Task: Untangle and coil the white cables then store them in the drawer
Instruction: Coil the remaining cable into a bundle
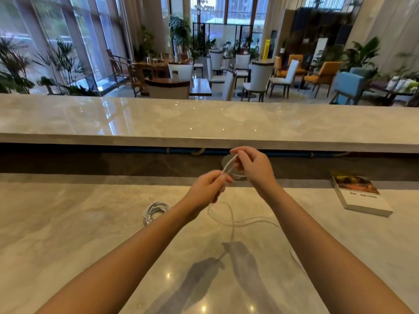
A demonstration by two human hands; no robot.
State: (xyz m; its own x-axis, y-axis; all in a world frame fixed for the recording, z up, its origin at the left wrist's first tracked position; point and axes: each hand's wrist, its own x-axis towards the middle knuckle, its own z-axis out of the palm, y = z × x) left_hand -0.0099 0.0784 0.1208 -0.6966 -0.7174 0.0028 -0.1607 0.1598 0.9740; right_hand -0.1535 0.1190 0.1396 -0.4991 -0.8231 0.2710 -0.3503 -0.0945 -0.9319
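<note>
A thin white cable point(231, 219) hangs in loose loops from both my hands, raised over the marble counter point(68, 223). My left hand point(207, 189) pinches the cable at its fingertips. My right hand point(251, 166), slightly higher and farther, holds a small loop of the same cable. The cable's slack trails down and right across the counter toward my right forearm. A second white cable point(154, 211), wound into a coil, lies on the counter left of my left wrist. No drawer is visible.
A white book point(360, 193) lies on the counter at the right. Behind the work surface rises a higher marble ledge point(204, 123), with a dark recess below it. Beyond it is a lounge with chairs, tables and plants.
</note>
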